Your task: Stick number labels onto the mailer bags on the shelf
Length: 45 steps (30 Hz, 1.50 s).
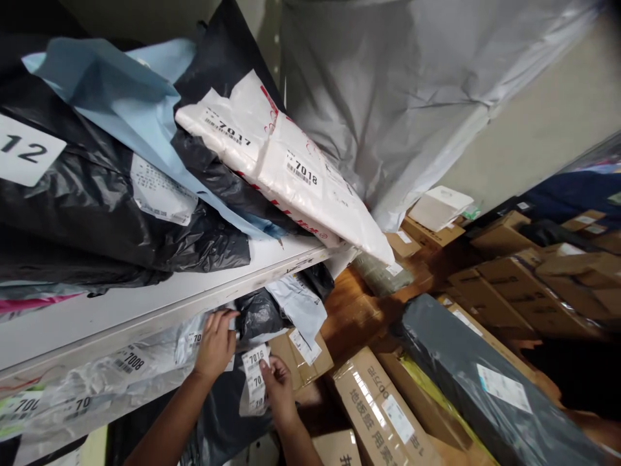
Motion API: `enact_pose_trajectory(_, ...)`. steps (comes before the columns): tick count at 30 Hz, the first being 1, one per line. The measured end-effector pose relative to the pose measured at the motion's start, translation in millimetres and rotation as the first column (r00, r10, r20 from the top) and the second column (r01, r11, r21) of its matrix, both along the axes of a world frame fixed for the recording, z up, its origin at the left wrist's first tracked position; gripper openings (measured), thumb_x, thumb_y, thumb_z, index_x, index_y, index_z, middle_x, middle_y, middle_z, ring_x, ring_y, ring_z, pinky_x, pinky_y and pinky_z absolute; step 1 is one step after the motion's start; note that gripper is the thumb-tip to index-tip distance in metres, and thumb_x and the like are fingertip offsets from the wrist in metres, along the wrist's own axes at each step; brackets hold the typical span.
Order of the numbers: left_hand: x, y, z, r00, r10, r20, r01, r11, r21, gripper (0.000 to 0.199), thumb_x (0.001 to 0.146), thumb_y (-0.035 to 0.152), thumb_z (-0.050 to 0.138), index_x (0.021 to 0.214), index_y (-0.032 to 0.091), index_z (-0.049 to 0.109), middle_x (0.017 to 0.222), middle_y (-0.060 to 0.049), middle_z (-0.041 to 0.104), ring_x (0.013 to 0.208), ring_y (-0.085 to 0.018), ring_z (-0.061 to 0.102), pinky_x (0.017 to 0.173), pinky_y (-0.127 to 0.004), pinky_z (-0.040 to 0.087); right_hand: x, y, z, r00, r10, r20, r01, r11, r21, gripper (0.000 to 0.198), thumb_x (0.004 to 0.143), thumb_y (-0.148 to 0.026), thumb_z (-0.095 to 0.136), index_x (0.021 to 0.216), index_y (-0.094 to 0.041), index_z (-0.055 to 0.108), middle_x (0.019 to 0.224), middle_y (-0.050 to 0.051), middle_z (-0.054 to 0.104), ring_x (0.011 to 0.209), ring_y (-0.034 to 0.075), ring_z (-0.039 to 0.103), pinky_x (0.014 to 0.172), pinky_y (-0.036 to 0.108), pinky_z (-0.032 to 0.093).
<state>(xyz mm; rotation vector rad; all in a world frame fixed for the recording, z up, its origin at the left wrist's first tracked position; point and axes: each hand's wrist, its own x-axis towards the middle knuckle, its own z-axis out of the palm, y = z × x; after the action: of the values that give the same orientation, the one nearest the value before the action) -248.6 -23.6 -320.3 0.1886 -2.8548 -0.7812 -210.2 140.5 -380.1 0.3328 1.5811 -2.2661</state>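
My left hand (pixel 217 343) reaches in under the shelf board, its partly bent fingers lying against the parcels there. Beside it are a clear plastic parcel (pixel 160 346) labelled 7008 and a crinkled black bag (pixel 262 310). A strip of white number stickers (pixel 255 382), the top one reading 7016, is pinched between thumb and fingers of my right hand (pixel 281 385). Above, on the shelf board (pixel 213 285), lie white parcels with stickers 7017 (pixel 233 133) and 7018 (pixel 310 171). What is under my left palm is hidden.
Black bags (pixel 97 213) and a light blue bag (pixel 136 90) crowd the upper shelf at left. Cardboard boxes (pixel 373 395) and a long dark-wrapped parcel (pixel 490 369) stand on the wooden floor at right. Grey sheeting (pixel 369 84) hangs behind.
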Motion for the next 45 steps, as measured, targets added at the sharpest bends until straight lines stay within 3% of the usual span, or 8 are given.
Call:
enact_pose_trajectory(3,-17,7,3.8,0.988,-0.151,0.017,0.141,0.956,0.259,0.035,0.084,0.02,0.029,0.099,0.019,0.061,0.102,-0.007,0.067,0.099,-0.017,0.06,0.089,-0.031,0.048,-26,1,14,0.996,-0.034,-0.077,0.034,0.999,-0.008,0.034,0.068,-0.051,0.069,0.075,-0.02,0.06,0.068,-0.002,0.059,0.06,0.012,0.048,0.059,0.025,0.039)
enact_pose_trajectory(8,-38,15,0.3,0.979,-0.182,0.091,0.126,0.892,0.435,0.023,0.078,0.041,0.055,0.084,0.021,0.066,0.083,-0.001,0.07,0.081,-0.017,0.064,0.075,-0.026,0.05,-59,-12,13,0.99,-0.069,-0.121,0.072,0.997,0.025,0.039,0.069,-0.055,0.066,0.076,-0.016,0.063,0.062,0.0,0.06,0.058,0.013,0.048,0.055,0.025,0.038)
enact_pose_trajectory(27,-33,28,-27.4,0.995,0.06,-0.079,-0.03,0.94,0.341,0.023,0.077,0.04,0.054,0.074,0.021,0.067,0.079,-0.004,0.063,0.076,-0.018,0.062,0.074,-0.031,0.049,-43,-30,-14,0.981,-0.188,0.046,0.187,0.982,0.023,0.053,0.056,-0.067,0.068,0.049,-0.022,0.042,0.045,-0.005,0.044,0.044,0.01,0.035,0.047,0.027,0.034)
enact_pose_trajectory(32,-24,34,-32.8,0.988,0.121,-0.095,-0.092,0.958,0.273,0.031,0.082,0.041,0.048,0.083,0.019,0.07,0.083,-0.007,0.063,0.074,-0.02,0.062,0.069,-0.032,0.05,-14,4,-29,0.979,-0.184,0.091,0.176,0.98,0.088,0.065,0.043,-0.068,0.074,0.041,-0.024,0.026,0.04,-0.008,0.028,0.044,0.008,0.022,0.046,0.027,0.023)
enact_pose_trajectory(35,-26,32,-35.4,0.992,0.092,-0.086,-0.068,0.967,0.245,0.037,0.08,0.047,0.049,0.089,0.018,0.07,0.088,-0.009,0.064,0.072,-0.02,0.063,0.068,-0.031,0.05,6,40,-28,0.99,-0.108,0.092,0.102,0.993,0.064,0.053,0.048,-0.063,0.076,0.047,-0.02,0.045,0.045,-0.004,0.042,0.046,0.01,0.032,0.05,0.027,0.027)
enact_pose_trajectory(38,-28,30,-31.9,0.991,0.113,-0.069,-0.096,0.972,0.214,0.055,0.08,0.054,0.047,0.109,0.01,0.062,0.091,-0.013,0.062,0.073,-0.023,0.062,0.069,-0.036,0.051,12,78,-10,0.998,-0.002,0.069,0.002,1.0,0.005,0.041,0.053,-0.055,0.078,0.061,-0.018,0.061,0.053,0.0,0.054,0.05,0.013,0.043,0.054,0.029,0.033)
enact_pose_trajectory(42,-21,39,-12.9,0.912,0.384,-0.145,-0.392,0.92,-0.031,0.083,0.081,0.059,0.042,0.133,-0.004,0.031,0.095,-0.021,0.052,0.093,-0.037,0.052,0.077,-0.049,0.048,-15,120,31,0.999,0.022,-0.045,-0.023,1.0,-0.016,0.03,0.059,-0.044,0.08,0.064,-0.019,0.064,0.087,0.006,0.065,0.077,0.02,0.057,0.067,0.03,0.04)
enact_pose_trajectory(45,-15,71,0.6,0.856,0.5,-0.133,-0.491,0.866,0.091,0.067,0.078,0.062,0.043,0.114,0.005,0.049,0.096,-0.019,0.052,0.093,-0.037,0.053,0.077,-0.051,0.047,-46,141,54,0.995,0.0,-0.104,-0.001,1.0,-0.007,0.028,0.067,-0.045,0.074,0.068,-0.019,0.063,0.078,0.003,0.064,0.067,0.016,0.054,0.061,0.027,0.038)
